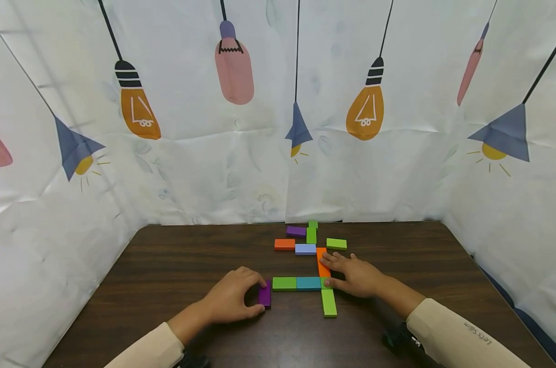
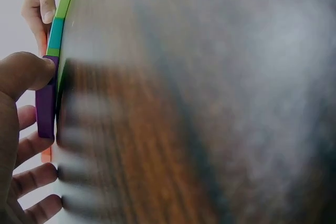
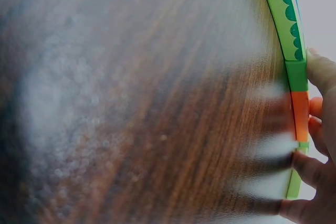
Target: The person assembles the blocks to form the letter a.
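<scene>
My left hand (image 1: 232, 296) pinches a purple block (image 1: 267, 296) by its two ends, thumb at the near end and a finger at the far one. The block lies crosswise at the left end of a row made of a green block (image 1: 284, 284) and a teal block (image 1: 308, 283). My right hand (image 1: 358, 276) has its fingers extended over an orange block (image 1: 322, 261), while its thumb touches the small green block (image 1: 324, 282) at the row's right end. In the right wrist view, the orange block (image 3: 300, 111) sits against the green one.
Nearer me, another green block (image 1: 329, 303) extends from the corner. Farther back lie a periwinkle block (image 1: 305, 249), an orange-red block (image 1: 284, 244), a second purple block (image 1: 296, 231) and several green blocks. The dark wooden table (image 1: 177, 266) meets a lamp-print curtain (image 1: 190, 174).
</scene>
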A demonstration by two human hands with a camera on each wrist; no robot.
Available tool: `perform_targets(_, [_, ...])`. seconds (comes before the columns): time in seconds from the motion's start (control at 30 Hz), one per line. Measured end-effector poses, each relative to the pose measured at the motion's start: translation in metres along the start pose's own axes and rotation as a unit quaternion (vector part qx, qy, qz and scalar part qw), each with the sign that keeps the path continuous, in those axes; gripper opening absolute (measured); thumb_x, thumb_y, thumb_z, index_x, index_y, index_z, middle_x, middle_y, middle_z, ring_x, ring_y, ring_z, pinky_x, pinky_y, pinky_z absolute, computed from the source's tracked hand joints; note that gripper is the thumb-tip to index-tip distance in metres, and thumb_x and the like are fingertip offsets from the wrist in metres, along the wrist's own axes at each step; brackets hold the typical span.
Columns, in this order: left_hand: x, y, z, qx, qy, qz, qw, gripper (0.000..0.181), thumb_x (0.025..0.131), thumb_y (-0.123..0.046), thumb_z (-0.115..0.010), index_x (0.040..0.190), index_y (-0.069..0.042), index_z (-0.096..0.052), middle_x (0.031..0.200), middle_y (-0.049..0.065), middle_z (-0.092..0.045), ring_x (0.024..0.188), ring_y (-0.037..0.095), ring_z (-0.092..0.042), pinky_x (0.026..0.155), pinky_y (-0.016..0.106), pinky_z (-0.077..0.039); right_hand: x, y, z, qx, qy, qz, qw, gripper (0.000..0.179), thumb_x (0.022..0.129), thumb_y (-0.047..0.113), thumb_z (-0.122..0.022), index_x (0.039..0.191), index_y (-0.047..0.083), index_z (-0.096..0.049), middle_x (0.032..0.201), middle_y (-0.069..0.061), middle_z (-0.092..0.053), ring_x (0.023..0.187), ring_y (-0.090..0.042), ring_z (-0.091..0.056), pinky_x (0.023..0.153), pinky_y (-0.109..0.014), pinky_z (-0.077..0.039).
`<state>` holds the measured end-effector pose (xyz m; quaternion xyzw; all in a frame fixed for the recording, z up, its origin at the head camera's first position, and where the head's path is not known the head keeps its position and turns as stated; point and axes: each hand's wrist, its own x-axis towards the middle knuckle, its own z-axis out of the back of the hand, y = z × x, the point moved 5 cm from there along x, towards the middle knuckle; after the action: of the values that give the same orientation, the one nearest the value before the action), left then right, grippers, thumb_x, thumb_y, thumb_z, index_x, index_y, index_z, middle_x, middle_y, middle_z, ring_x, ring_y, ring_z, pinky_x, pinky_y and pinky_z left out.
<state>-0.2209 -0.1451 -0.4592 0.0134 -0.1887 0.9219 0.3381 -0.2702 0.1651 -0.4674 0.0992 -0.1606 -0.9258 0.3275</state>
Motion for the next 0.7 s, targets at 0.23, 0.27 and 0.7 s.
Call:
perform_targets(0.23, [-0.0003,-0.0012,-0.0034,-0.002,0.007,0.000,1.0000,0.040,0.086,-0.047,-0.079,0.118,-0.025,-0.067,0.118,-0.012,-0.063,0.117,0.014,-0.054,0.098,0.047,-0.046,-0.0007,-0.0004,-0.0006,-0.001,-0.002,0.003,1.0000,0.074,0.101,0.060,-0.052,0.158,0.016,-0.041,0.163,-0.002,-0.036,0.149,-0.031,-0.033,0.114,-0.067,-0.022])
perform_targets(0.27, [-0.0004,-0.0012,-0.0038,-0.002,0.008,0.000,1.0000,0.040,0.086,-0.047,-0.080,0.118,-0.025,-0.067,0.118,-0.012,-0.063,0.117,0.014,-0.054,0.098,0.047,-0.046,-0.0008,-0.0004,-0.0007,-0.001,-0.003,0.004,1.0000,0.074,0.101,0.060,-0.052,0.158,0.016,-0.041,0.163,-0.002,-0.036,0.149,-0.031,-0.033,0.114,-0.068,-0.022])
perform_targets(0.7, [-0.0005,-0.0014,-0.0042,0.004,0.010,0.002,0.9999,0.043,0.085,-0.049,-0.081,0.118,-0.026,-0.067,0.118,-0.014,-0.063,0.117,0.015,-0.053,0.098,0.048,-0.045,-0.0004,-0.0010,-0.0011,-0.001,-0.004,0.008,1.0000,0.073,0.101,0.061,-0.051,0.159,0.016,-0.041,0.163,-0.002,-0.036,0.149,-0.031,-0.033,0.114,-0.068,-0.022])
